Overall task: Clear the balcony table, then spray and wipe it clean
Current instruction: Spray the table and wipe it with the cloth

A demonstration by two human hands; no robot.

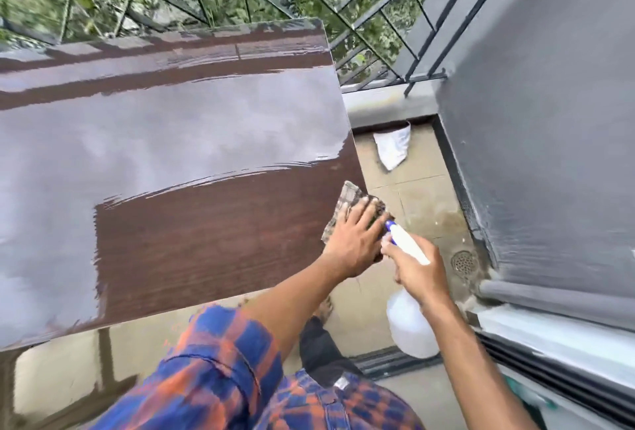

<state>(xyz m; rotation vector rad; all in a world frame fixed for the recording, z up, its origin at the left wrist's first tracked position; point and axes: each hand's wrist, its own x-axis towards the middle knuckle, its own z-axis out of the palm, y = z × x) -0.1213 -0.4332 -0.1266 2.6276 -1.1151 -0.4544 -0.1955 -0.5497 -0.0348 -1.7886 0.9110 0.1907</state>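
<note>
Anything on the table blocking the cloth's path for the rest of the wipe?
Nothing visible. The left hand presses the cloth at the right edge of the table, and no object shows on the top ahead of it. The bottle, in the right hand, is held beyond that edge.

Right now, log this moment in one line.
phase: wipe | left hand: presses cloth at table edge | right hand: grips bottle | top: partly wet
</note>
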